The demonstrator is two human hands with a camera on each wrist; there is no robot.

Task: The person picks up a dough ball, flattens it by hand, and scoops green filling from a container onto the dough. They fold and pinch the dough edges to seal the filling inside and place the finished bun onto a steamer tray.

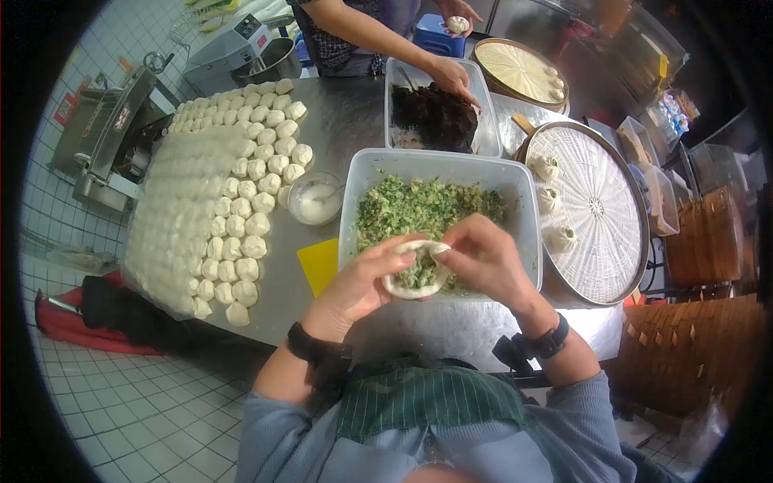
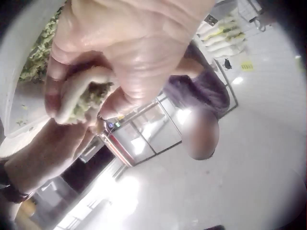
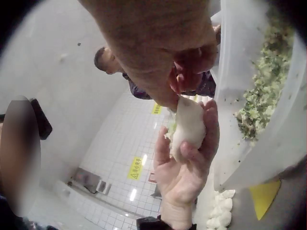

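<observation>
A stuffed bun [image 1: 442,278], an open round of white dough with chopped green filling inside, is held over the near side of a plastic tub [image 1: 351,189]. My left hand [image 1: 354,278] cups the dough from the left and below, its thumb near the filling. At the far right part of the rim, my right hand [image 1: 489,259] pinches the dough edge between thumb and fingers. The right wrist view shows the dough's pale outer side [image 3: 189,124] bulging from the left palm [image 3: 180,179]. Green filling [image 1: 431,197] covers much of the tub's floor.
Rows of dough pieces [image 1: 259,201], partly under plastic sheeting [image 1: 165,233], lie left. Nearby are a bowl [image 1: 316,211] with a spoon and a yellow scraper [image 1: 317,266]. Another person's hand [image 1: 451,76] reaches into a dark-filling tub [image 1: 489,133]. Right stands a steamer tray [image 1: 596,249] with three buns.
</observation>
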